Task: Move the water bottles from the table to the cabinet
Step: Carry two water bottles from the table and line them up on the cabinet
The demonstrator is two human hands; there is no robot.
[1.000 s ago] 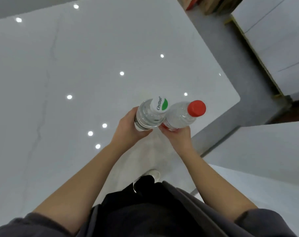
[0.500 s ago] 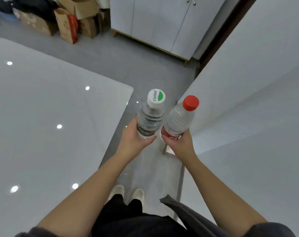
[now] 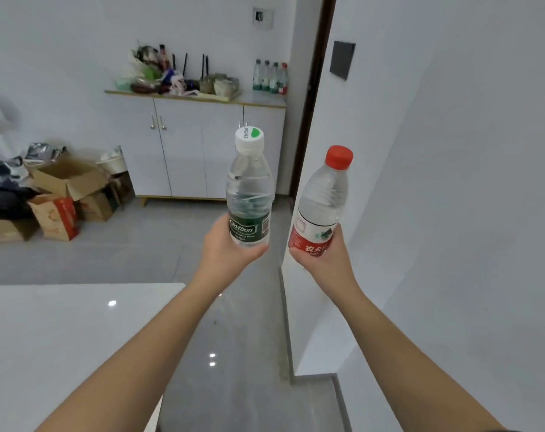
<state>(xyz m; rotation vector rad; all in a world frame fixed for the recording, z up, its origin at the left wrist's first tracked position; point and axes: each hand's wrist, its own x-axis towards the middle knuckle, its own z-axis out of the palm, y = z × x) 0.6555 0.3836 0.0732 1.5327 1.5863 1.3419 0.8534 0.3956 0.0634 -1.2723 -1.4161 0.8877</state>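
Cardboard boxes [image 3: 68, 179] and a dark wall panel [image 3: 342, 60]
The boxes are piled open on the grey tiled floor [image 3: 133, 244] at left; the panel is mounted on the white wall [image 3: 452, 151] at right.

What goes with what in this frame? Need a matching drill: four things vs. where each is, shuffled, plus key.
Things
1. green-label bottle
2. red-cap bottle
3. row of bottles
4. cardboard boxes

Places
A. on the floor, left of the cabinet
B. held in the right hand
C. on the cabinet top, right end
D. held in the left hand

Pairs: 1-D, 2-B, 3-C, 4-A
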